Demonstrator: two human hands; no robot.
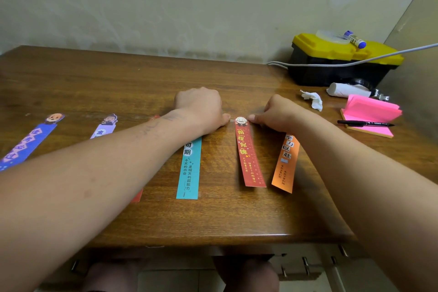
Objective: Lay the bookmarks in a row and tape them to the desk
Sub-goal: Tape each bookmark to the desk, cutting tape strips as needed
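Observation:
Several bookmarks lie in a row on the wooden desk (142, 83): a blue one (26, 144), a lilac one (105, 127), a red one (138, 195) mostly hidden under my left forearm, a teal one (189, 170), a red one (250, 159) with a cartoon head, and an orange one (285, 163). My left hand (201, 109) and my right hand (275, 114) sit on either side of the cartoon head, fingers curled. Each pinches an end of a faint clear tape strip (233, 120) lying across that bookmark's top.
A black toolbox with a yellow lid (369, 52) stands at the back right, with a tape roll (330, 35) and a marker (355, 40) on it. A crumpled tissue (312, 99), pink sticky notes (372, 109) and a black pen (365, 123) lie to the right.

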